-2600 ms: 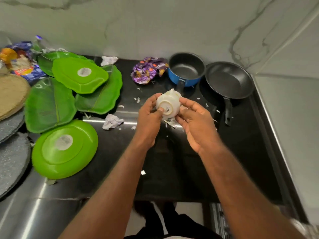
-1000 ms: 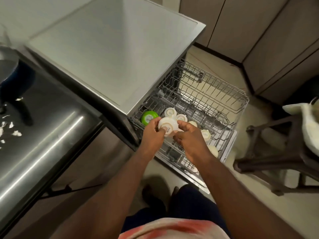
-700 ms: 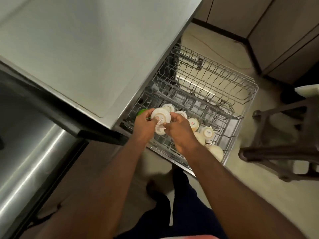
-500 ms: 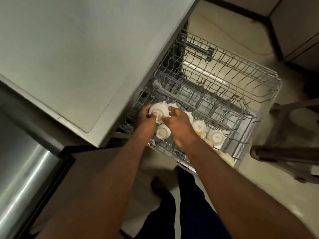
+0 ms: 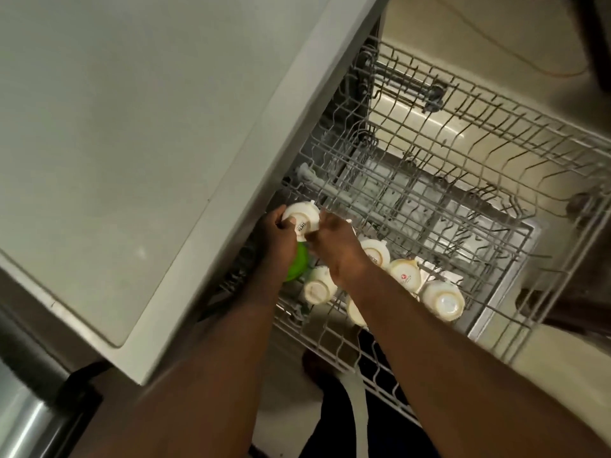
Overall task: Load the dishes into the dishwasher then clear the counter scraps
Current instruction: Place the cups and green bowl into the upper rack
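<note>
In the head view we look down on the pulled-out wire rack [image 5: 463,180] of the dishwasher, which fills the frame from centre out to 3 o'clock. Our left hand [image 5: 276,241] and right hand [image 5: 334,246] meet just left of centre, both grasping one white cup [image 5: 301,219] turned bottom-up, a label showing on its side. Left fingers wrap its 8 o'clock side, right fingers pinch its 4 o'clock side. The cup is over the rack's corner at 9 o'clock, hard by the grey dishwasher top [image 5: 132,143], which spreads toward 10 o'clock. Just below the cup, partly hidden by the left hand, sits a green dish [image 5: 297,266]. More upturned cups [image 5: 405,276] lie in the rack in a row running toward 4 o'clock. Whether the held cup touches the wires, we cannot tell.
</note>
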